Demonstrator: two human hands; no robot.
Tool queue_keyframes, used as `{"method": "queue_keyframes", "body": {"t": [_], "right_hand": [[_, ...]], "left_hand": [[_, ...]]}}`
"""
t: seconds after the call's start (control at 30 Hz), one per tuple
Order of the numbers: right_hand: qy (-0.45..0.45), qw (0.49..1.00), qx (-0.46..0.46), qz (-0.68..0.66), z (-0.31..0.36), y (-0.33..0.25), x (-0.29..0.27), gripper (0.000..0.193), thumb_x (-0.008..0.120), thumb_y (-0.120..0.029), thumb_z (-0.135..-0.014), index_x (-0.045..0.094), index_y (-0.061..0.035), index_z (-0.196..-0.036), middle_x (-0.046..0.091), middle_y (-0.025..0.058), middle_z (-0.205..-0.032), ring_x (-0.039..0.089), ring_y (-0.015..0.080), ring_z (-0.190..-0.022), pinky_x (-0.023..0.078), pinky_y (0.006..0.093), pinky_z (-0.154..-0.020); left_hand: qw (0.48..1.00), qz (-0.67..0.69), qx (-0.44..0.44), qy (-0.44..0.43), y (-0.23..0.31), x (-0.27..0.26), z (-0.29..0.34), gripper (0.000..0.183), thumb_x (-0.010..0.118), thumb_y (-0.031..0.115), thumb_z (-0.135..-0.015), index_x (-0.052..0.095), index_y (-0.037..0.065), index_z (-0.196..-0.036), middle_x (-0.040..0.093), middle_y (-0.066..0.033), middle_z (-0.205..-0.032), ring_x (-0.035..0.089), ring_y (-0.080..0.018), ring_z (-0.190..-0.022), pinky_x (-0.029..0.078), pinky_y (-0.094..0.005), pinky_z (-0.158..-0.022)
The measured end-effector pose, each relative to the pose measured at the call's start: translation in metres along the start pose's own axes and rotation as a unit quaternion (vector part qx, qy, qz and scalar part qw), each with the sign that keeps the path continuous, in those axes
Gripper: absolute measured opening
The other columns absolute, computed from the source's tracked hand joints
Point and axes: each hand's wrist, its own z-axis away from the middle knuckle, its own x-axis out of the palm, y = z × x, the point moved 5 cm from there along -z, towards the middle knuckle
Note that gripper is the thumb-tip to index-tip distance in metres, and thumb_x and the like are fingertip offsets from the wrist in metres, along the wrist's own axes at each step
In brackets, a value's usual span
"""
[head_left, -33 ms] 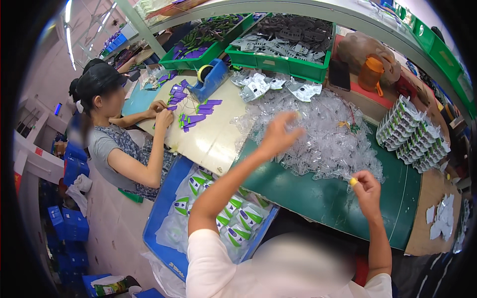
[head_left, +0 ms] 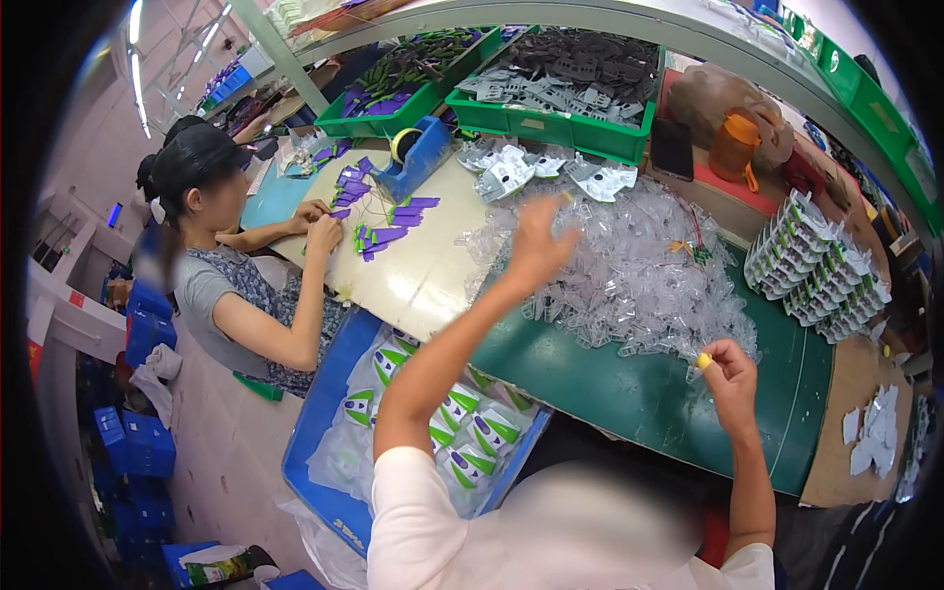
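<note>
My left hand (head_left: pixel 541 246) is raised over a heap of small clear plastic parts (head_left: pixel 639 265), its fingers apart and slightly blurred. Just beyond its fingertips lie a few grey-white molded plastic shells (head_left: pixel 506 174), at the far edge of the heap. My right hand (head_left: pixel 732 382) is at the heap's near right edge, thumb and fingers pinched together. A yellow cover (head_left: pixel 704 361) sits on one fingertip of that hand. Whatever the pinch holds is too small to make out.
Green bins (head_left: pixel 560 128) of parts stand at the back. Stacked white-and-green shells (head_left: pixel 821 265) are at right, beside an orange bottle (head_left: pixel 735 143). A blue crate (head_left: pixel 324 433) of bagged pieces sits below left. A co-worker (head_left: pixel 246 246) handles purple parts (head_left: pixel 379 236) near a blue tape dispenser (head_left: pixel 418 157).
My left hand has shifted left and a little away from me, toward the grey-white shells. The right hand has barely moved, slightly to the right.
</note>
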Motion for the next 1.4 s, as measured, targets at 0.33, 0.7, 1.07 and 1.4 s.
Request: {"method": "queue_keyframes", "body": {"t": [0.33, 0.7, 1.07, 1.4], "right_hand": [[-0.019, 0.997, 0.035, 0.065, 0.018, 0.012, -0.006, 0.002, 0.064, -0.002, -0.09, 0.063, -0.0014, -0.091, 0.05, -0.0096, -0.068, 0.041, -0.0032, -0.057, 0.029, 0.0162, -0.051], [-0.097, 0.964, -0.117, 0.218, 0.03, -0.001, 0.024, 0.008, 0.065, -0.002, -0.086, 0.063, -0.0018, -0.094, 0.06, 0.0064, -0.081, 0.052, 0.0136, -0.058, 0.042, 0.0266, -0.054], [-0.216, 0.788, -0.304, 0.49, 0.057, 0.035, 0.086, 0.016, 0.067, -0.004, -0.076, 0.06, -0.0009, -0.089, 0.054, 0.0097, -0.083, 0.062, 0.0275, -0.071, 0.05, 0.0397, -0.058], [-0.198, 0.822, -0.257, 0.468, 0.061, 0.021, 0.083, 0.021, 0.061, 0.003, -0.075, 0.061, 0.0004, -0.096, 0.056, 0.0112, -0.091, 0.065, 0.0277, -0.079, 0.053, 0.0407, -0.065]], "left_hand": [[0.98, -0.18, -0.084, 0.03, -0.074, -0.015, -0.04, 0.029, 0.067, 0.011, -0.073, 0.061, 0.007, -0.1, 0.066, -0.0111, -0.1, 0.06, -0.031, -0.098, 0.039, -0.0446, -0.088], [0.949, 0.166, 0.133, -0.231, 0.148, -0.031, 0.186, 0.025, 0.063, -0.01, -0.063, 0.057, 0.001, -0.084, 0.062, -0.0138, -0.094, 0.064, -0.0333, -0.097, 0.053, -0.0472, -0.094], [0.94, 0.151, 0.137, -0.275, 0.147, -0.014, 0.21, 0.023, 0.059, -0.011, -0.07, 0.06, 0.001, -0.089, 0.059, -0.0144, -0.097, 0.063, -0.0345, -0.096, 0.052, -0.0467, -0.097], [0.995, 0.039, -0.029, -0.09, 0.093, -0.003, 0.116, 0.027, 0.076, 0.008, -0.078, 0.061, 0.001, -0.099, 0.062, -0.015, -0.087, 0.062, -0.0318, -0.082, 0.049, -0.0395, -0.07]]}}
